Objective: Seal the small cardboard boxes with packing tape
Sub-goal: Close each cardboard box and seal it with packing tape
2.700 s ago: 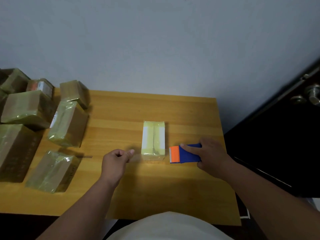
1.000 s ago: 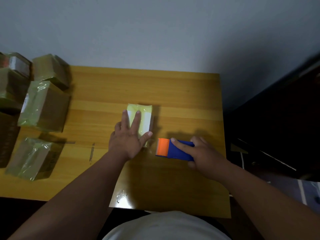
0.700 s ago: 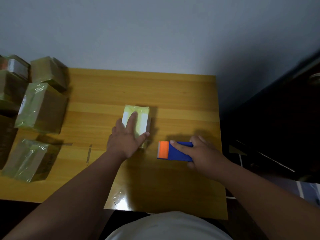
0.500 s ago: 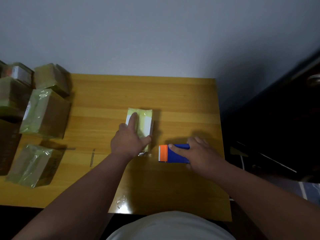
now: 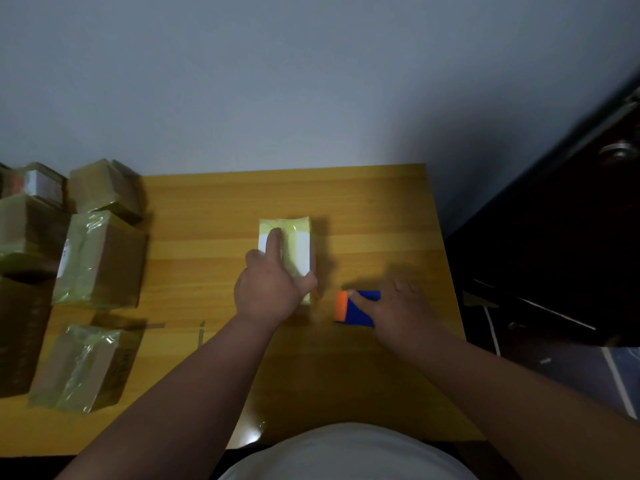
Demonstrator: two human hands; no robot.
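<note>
Under the left hand, a pale yellow-green box with 2 white stripes; under the right hand, a blue-and-orange dispenser.

Wooden table against grey wall; dark door right.

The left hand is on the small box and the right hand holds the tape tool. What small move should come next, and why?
Probably run the left hand forefinger along the small box to press the tape flat. The box already looks wrapped, and the tape dispenser lies beside it under the right hand.
</note>
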